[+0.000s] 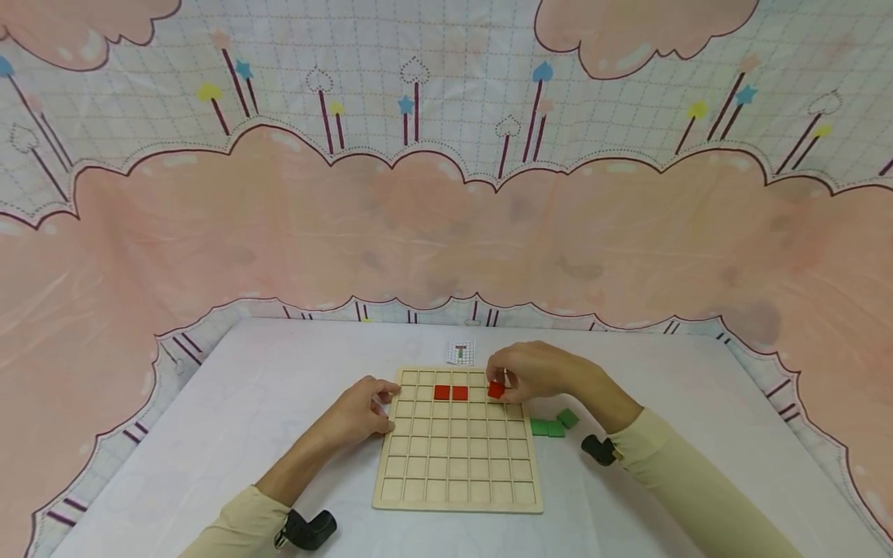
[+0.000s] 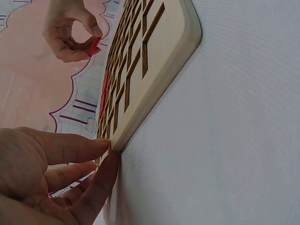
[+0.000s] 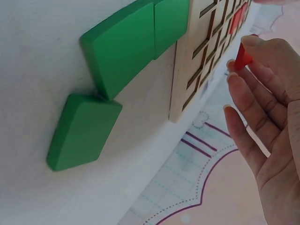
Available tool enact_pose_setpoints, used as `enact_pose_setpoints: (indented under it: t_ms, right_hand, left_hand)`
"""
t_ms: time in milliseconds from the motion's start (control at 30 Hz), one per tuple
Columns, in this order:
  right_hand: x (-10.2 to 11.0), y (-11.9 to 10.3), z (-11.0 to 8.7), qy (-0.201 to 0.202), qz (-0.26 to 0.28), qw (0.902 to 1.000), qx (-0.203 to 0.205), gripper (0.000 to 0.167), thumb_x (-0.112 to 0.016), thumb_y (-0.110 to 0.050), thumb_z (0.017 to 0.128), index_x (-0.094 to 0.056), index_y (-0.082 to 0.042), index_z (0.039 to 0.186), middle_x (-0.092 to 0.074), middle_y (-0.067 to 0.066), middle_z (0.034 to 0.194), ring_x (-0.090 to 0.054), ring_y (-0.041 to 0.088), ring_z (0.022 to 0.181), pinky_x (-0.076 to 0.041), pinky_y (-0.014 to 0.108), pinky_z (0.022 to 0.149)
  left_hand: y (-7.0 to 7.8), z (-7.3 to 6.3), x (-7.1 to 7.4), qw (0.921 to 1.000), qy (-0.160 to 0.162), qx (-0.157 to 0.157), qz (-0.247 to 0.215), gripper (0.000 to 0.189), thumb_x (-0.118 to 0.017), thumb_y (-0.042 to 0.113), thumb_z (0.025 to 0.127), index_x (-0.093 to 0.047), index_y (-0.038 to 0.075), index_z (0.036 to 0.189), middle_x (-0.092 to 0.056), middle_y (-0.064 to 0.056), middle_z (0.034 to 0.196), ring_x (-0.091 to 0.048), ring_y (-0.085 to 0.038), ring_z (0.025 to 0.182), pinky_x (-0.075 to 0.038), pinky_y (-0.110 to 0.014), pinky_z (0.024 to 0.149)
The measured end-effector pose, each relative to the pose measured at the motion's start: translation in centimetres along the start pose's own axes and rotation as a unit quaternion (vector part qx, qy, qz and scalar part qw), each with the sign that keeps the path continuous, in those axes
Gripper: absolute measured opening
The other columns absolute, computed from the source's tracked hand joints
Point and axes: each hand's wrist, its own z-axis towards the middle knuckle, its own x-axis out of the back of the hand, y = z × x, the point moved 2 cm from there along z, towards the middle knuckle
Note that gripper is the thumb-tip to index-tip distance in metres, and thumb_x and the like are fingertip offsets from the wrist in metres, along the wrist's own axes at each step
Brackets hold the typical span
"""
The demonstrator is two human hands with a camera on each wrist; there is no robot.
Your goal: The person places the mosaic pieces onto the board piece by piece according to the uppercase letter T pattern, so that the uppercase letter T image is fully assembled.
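A square wooden grid board (image 1: 438, 469) lies on the white table. Two red square tiles, one (image 1: 442, 392) beside the other (image 1: 460, 393), sit in adjacent cells of its second row from the far edge. My right hand (image 1: 533, 372) pinches a third red tile (image 1: 496, 390) between thumb and fingers, tilted above the board's far right part; the right wrist view shows this red tile (image 3: 243, 58) at the fingertips. At the board's left edge, my left hand (image 1: 357, 411) touches the wood with thumb and fingertips spread along it.
Green square tiles (image 1: 556, 428) lie on the table by the board's right edge, one of them (image 3: 84, 131) turned askew. Beyond the board's far edge is a small printed grid card (image 1: 460, 353). A patterned cloth (image 1: 432, 225) hangs behind the table.
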Motion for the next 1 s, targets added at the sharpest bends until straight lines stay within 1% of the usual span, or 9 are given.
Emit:
enact_pose_setpoints:
  t_ms: [200, 500, 767, 867, 1000]
  right_hand:
    - [-0.1, -0.2, 0.8, -0.009, -0.003, 0.9999, -0.001, 0.020, -0.080, -0.033, 0.088, -0.069, -0.025, 0.102, -0.063, -0.014, 0.087, -0.057, 0.007, 0.078, -0.050, 0.023, 0.068]
    - [-0.4, -0.4, 1.4, -0.020, -0.009, 0.9998, -0.005, 0.018, -0.079, -0.032, 0.089, -0.069, -0.026, 0.102, -0.063, -0.013, 0.087, -0.057, 0.007, 0.078, -0.050, 0.024, 0.070]
    - [-0.7, -0.5, 2.1, -0.023, -0.023, 0.9995, -0.001, 0.017, -0.079, -0.031, 0.089, -0.069, -0.025, 0.101, -0.061, -0.013, 0.086, -0.056, 0.007, 0.077, -0.048, 0.025, 0.070]
    - [-0.8, -0.6, 2.4, -0.023, -0.027, 0.9993, 0.003, 0.018, -0.079, -0.031, 0.089, -0.069, -0.024, 0.102, -0.061, -0.014, 0.086, -0.056, 0.007, 0.078, -0.048, 0.025, 0.071]
    - [-0.8, -0.8, 2.7, -0.019, -0.032, 0.9991, 0.018, 0.017, -0.078, -0.029, 0.089, -0.069, -0.023, 0.102, -0.061, -0.013, 0.087, -0.055, 0.007, 0.078, -0.048, 0.024, 0.071]
  left_hand:
    - [0.0, 0.2, 0.0, 1.0000, -0.002, -0.007, 0.002, 0.054, -0.078, -0.011, 0.077, -0.064, -0.003, 0.129, -0.056, -0.011, 0.109, -0.054, -0.018, 0.082, -0.048, -0.027, 0.063]
    - [-0.1, 0.2, -0.1, 1.0000, 0.001, 0.001, -0.001, 0.055, -0.078, -0.010, 0.078, -0.063, -0.002, 0.130, -0.056, -0.009, 0.110, -0.054, -0.018, 0.083, -0.049, -0.029, 0.064]
    - [0.0, 0.0, 0.0, 1.0000, 0.001, 0.004, -0.004, 0.056, -0.078, -0.010, 0.078, -0.062, -0.002, 0.131, -0.056, -0.010, 0.111, -0.054, -0.019, 0.083, -0.049, -0.029, 0.064]
    - [0.1, 0.0, 0.0, 1.0000, 0.000, 0.007, -0.006, 0.056, -0.078, -0.010, 0.078, -0.062, -0.002, 0.132, -0.055, -0.010, 0.111, -0.053, -0.019, 0.083, -0.049, -0.029, 0.064]
    - [0.0, 0.0, -0.1, 0.9999, 0.001, 0.010, -0.007, 0.057, -0.078, -0.011, 0.078, -0.062, -0.003, 0.132, -0.055, -0.010, 0.109, -0.053, -0.019, 0.084, -0.049, -0.029, 0.064]
